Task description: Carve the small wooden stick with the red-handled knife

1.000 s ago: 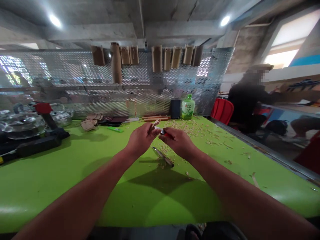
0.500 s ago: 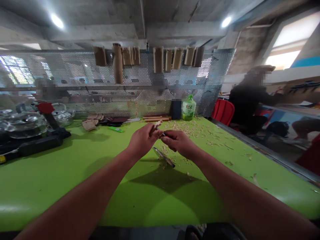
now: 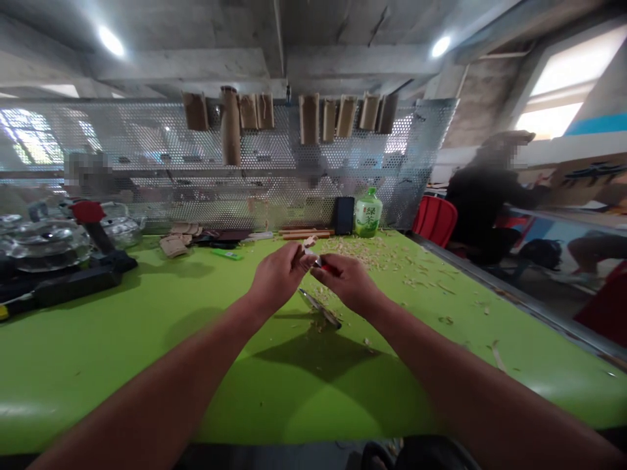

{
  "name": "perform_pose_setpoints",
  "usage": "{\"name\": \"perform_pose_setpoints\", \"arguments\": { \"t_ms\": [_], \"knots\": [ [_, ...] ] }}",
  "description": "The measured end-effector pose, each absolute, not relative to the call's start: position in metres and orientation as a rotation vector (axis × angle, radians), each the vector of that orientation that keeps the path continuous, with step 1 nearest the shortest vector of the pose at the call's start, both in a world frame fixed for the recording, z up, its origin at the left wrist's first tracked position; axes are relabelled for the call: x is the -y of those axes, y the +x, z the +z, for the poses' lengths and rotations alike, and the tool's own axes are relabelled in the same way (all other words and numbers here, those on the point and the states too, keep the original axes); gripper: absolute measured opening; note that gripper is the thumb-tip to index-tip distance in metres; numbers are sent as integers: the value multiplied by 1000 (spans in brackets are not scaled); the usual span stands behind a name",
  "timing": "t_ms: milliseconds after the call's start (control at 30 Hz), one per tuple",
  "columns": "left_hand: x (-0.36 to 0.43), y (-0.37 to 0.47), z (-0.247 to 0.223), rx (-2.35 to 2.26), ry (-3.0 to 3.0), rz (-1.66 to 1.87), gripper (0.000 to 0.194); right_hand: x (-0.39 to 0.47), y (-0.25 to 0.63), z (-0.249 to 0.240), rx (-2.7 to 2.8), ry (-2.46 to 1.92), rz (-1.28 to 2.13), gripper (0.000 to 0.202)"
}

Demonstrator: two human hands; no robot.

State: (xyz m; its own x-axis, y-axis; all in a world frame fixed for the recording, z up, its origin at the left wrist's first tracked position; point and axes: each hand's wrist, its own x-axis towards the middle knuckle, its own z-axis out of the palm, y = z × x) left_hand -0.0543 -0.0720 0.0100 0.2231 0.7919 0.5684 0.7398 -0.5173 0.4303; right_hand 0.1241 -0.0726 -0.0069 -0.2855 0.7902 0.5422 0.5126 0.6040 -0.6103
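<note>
Head cam: both forearms stretched fwd, left hand [image 3: 277,277] pinching a small wood piece [image 3: 308,242], right hand [image 3: 345,281] clenched on a red-handled knife [image 3: 323,265], tips meeting above mid green table [image 3: 98,365]. Loose blade [image 3: 321,308] lies just under them; open tabletop near front edge, shavings [image 3: 382,251] far right.

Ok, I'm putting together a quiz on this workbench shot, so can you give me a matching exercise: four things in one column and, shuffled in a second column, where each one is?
Things:
1. small wooden piece
2. green tea bottle
3. metal blade tool
4. wood shavings

Places:
A. lying on the green table below the hands
B. held in the left hand
C. scattered on the table beyond the right hand
D. standing at the perforated metal screen

Pairs: 1-B, 2-D, 3-A, 4-C
</note>
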Motion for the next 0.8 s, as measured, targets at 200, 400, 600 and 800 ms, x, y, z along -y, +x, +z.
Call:
{"name": "perform_pose_setpoints", "arguments": {
  "t_ms": [200,400,600,800],
  "knots": [
    [73,-55,11,-1479,2427,1162,45,68,128,-5,1958,-925,826,35],
    [72,-53,11,-1557,2393,1150,43,72,126,-8,1974,-1166,36,26],
    [72,-53,8,-1426,2321,1209,42,76,123,-7,1937,-1117,178,28],
    [69,-52,6,-1308,2307,1204,38,68,128,-5,1983,-907,945,38]
  ]
}}
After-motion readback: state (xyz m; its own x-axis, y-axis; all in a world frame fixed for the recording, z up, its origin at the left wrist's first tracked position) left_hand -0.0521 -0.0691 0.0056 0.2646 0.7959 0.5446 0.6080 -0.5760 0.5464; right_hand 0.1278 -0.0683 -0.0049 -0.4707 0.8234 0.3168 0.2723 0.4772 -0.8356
